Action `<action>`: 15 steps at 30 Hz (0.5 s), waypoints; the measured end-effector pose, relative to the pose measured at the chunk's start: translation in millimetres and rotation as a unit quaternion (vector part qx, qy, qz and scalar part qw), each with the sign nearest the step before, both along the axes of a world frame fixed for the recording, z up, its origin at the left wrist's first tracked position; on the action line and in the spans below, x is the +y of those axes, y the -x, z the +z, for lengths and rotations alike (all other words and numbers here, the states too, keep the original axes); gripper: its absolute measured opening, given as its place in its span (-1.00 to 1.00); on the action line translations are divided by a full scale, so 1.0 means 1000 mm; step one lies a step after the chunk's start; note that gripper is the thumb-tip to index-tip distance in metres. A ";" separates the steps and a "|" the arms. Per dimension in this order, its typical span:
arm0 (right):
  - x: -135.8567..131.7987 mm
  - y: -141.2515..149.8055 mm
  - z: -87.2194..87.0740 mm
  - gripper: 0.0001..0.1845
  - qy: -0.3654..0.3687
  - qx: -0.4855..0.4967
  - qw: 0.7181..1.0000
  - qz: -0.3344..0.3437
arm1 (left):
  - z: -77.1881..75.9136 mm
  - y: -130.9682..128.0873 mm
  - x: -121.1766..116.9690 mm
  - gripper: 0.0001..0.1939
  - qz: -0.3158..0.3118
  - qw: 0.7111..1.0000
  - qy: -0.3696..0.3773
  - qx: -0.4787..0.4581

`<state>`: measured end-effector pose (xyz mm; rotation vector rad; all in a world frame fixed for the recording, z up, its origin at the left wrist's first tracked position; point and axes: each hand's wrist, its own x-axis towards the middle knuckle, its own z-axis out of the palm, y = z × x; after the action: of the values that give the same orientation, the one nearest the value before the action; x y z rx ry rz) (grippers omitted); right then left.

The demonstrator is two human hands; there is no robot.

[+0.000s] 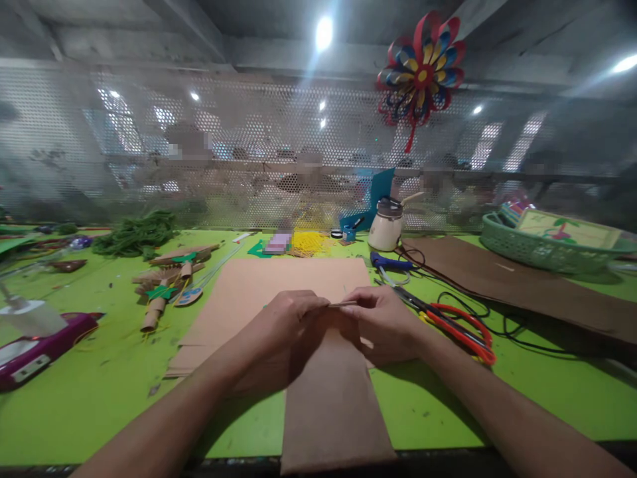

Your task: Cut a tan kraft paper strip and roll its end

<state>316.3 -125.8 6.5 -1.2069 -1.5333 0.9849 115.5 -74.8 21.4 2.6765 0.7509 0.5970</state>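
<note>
A long strip of brown kraft paper (331, 405) runs from my hands down past the table's front edge. Its far end is pinched between the fingers of my left hand (296, 311) and my right hand (381, 322), where a narrow folded or rolled edge shows. Both hands are closed on that edge, thumbs facing each other. Beneath them lies a stack of larger brown paper sheets (293, 273). Scissors with orange-red handles (460, 325) rest just right of my right hand, and a blue glue gun (393, 263) sits beyond them.
At left are a purple power strip (44, 352), small brown paper figures (159, 302) and green strands (137, 232). Yellow strands (308, 242) and a cream jar (385, 226) stand at the back. Rightward lie dark cables (537, 342), brown sheet material (517, 292) and a green basket (547, 249).
</note>
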 end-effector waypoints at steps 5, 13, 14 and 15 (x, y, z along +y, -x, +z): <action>0.002 -0.003 0.002 -0.83 -0.027 -0.013 1.000 -0.003 | 0.002 -0.001 -0.001 -0.71 0.007 1.000 0.004 0.001; -0.001 0.000 -0.002 -0.79 0.008 0.046 0.999 0.000 | 0.009 -0.006 -0.011 -0.70 0.048 0.996 0.072 -0.029; -0.002 0.001 -0.003 -0.79 0.022 0.060 0.998 0.002 | 0.009 -0.005 -0.012 -0.67 0.056 0.995 0.081 -0.022; -0.003 0.002 -0.003 -0.79 0.035 0.073 0.997 0.004 | 0.008 -0.005 -0.012 -0.64 0.062 0.994 0.089 -0.013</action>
<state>314.6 -128.7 3.4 -1.1500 -1.4004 1.1155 120.2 -87.0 29.8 2.4692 0.9226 0.5641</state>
